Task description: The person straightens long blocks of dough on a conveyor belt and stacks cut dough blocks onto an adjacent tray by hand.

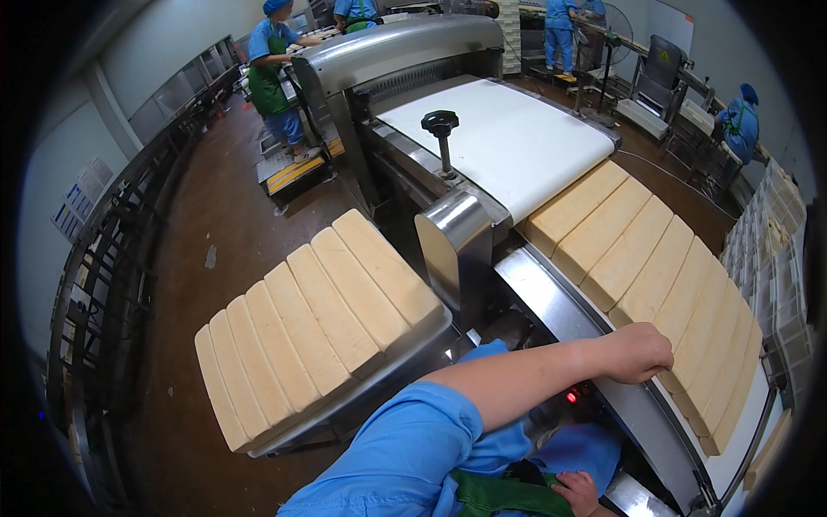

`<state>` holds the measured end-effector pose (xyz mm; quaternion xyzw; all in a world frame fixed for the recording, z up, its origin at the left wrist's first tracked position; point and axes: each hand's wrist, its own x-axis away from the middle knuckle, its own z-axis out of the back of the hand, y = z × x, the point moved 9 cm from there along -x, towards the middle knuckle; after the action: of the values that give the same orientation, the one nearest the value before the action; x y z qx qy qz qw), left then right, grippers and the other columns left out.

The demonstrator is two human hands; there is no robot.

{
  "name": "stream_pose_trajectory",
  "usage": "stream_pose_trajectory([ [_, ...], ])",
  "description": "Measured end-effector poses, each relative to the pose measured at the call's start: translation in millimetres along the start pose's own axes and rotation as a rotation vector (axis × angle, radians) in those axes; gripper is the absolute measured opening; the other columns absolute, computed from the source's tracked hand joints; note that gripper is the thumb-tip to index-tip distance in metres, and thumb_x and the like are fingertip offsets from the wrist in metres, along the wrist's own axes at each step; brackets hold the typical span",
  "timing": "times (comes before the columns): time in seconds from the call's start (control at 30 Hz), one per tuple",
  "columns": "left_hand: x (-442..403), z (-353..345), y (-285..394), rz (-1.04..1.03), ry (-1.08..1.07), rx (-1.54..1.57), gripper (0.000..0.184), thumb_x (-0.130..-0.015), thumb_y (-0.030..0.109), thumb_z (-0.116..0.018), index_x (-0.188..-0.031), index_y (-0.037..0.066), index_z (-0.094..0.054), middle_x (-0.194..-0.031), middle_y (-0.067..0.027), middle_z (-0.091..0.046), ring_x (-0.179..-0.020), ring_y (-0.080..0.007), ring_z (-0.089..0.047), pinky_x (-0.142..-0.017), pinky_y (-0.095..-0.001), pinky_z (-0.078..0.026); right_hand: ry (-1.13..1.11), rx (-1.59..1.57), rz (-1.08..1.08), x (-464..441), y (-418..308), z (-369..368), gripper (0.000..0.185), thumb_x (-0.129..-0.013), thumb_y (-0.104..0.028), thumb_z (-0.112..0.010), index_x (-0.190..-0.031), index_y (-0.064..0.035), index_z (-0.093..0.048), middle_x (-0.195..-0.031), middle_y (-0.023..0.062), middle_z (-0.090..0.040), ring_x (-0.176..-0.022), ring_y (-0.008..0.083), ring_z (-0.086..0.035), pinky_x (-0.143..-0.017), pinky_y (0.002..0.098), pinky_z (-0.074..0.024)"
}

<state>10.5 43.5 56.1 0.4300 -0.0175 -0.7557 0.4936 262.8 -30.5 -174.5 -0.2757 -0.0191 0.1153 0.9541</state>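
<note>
My left hand (637,352), on the blue-sleeved arm stretched to the right across the view, is closed in a fist. It rests against the near ends of a row of long, pale, bread-like loaves (659,250) on the right-hand conveyor. Nothing shows in its fingers. Low at the bottom edge is my right hand (579,494), beside my green apron (504,493); its fingers are partly cut off and I cannot make out what they touch. Left of my arm, a second row of similar loaves (306,323) lies side by side on a tray (392,362).
A machine with a metal hood (401,52) and white belt (508,138) stands ahead; a black knob (440,123) sticks up from its side. A metal rail (560,297) edges the conveyor. Stacked white crates (771,241) stand right. Several people in blue work farther off.
</note>
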Motion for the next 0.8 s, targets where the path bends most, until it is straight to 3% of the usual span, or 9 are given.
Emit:
stream_pose_trajectory([
  [0.8,3.6,-0.6,-7.3,-0.001,0.026,0.008,0.007,-0.078,0.009,-0.065,-0.084,0.008,-0.069,-0.083,-0.0089,-0.067,-0.081,-0.0330,-0.063,-0.070,-0.0448,-0.049,-0.009,-0.007,0.006,2.1,6.7,-7.8,0.041,-0.086,-0.019,-0.053,-0.126,-0.0106,-0.061,-0.132,0.0156,-0.057,-0.125,0.0364,-0.051,-0.106,0.0507,-0.0371],
])
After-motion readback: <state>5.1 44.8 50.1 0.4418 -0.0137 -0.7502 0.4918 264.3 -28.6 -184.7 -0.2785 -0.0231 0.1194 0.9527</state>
